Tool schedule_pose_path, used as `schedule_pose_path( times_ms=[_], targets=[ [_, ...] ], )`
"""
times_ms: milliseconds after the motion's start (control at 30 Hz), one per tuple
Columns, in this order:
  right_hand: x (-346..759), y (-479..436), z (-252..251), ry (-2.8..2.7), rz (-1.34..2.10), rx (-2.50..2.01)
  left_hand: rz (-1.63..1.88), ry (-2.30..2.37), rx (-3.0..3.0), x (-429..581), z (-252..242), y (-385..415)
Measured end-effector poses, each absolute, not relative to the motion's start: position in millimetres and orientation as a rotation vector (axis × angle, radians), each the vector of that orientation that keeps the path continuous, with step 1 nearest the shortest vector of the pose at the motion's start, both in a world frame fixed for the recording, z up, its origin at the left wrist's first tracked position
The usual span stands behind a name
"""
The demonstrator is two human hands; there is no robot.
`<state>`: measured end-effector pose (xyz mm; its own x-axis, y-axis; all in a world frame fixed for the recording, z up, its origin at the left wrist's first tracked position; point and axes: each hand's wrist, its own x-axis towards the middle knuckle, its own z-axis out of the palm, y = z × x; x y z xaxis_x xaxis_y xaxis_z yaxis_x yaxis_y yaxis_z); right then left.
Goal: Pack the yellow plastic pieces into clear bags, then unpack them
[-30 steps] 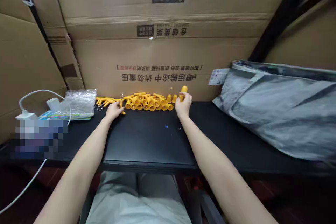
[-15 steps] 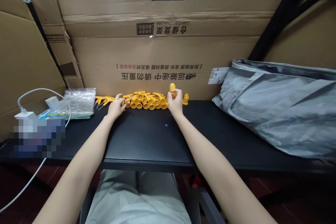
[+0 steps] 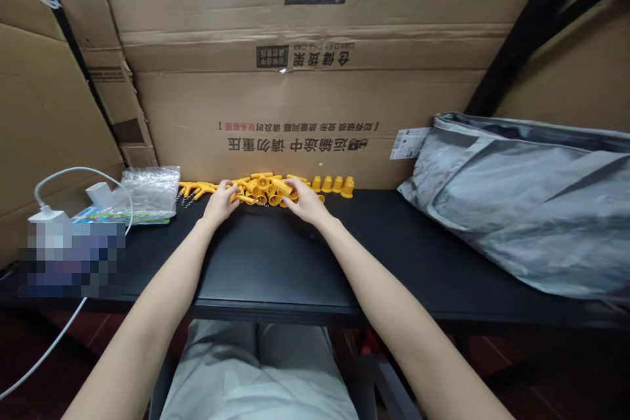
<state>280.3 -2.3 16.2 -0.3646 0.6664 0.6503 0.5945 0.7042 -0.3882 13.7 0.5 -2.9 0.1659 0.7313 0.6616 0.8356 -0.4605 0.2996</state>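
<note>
Along the cardboard at the back of the black table lies a heap of yellow plastic cup-shaped pieces [image 3: 262, 182], many with their open ends facing me. My right hand [image 3: 306, 202] is closed on one yellow cup-shaped piece [image 3: 281, 187] over the heap's right part. At the heap's left end, my left hand [image 3: 220, 203] has its fingers curled round a yellow piece whose shape is mostly hidden. Yellow branched pieces [image 3: 199, 188] with thin twisted metal ends lie beyond the left hand. Several yellow cups [image 3: 337, 184] stand in a row to the right.
A clear plastic bag [image 3: 150, 190] lies at the left beside a white charger [image 3: 49, 223] with its cable. A large grey bag [image 3: 522, 210] fills the table's right side. Cardboard [image 3: 305, 98] walls off the back.
My right hand has moved left from the row to the heap and now holds a yellow cup-shaped piece there. More upright cups show in the row. My left hand has barely moved.
</note>
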Motion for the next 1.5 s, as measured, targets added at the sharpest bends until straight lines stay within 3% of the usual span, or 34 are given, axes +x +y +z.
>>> schedule_pose_path(
  times_ms=[633,1333,1500],
  targets=[
    [281.1,5.0,9.6,-2.274,0.173,-0.831,-1.246,-1.629,-2.171,10.7,-4.4,0.5],
    [275.8,-0.7,13.5,-2.262,0.294,-0.761,-0.919,-1.625,-2.366,30.9,11.2,-15.0],
    [276.1,2.6,9.8,-2.174,0.509,-0.836,-0.925,-1.625,-2.356,32.3,12.3,-15.5]
  ],
)
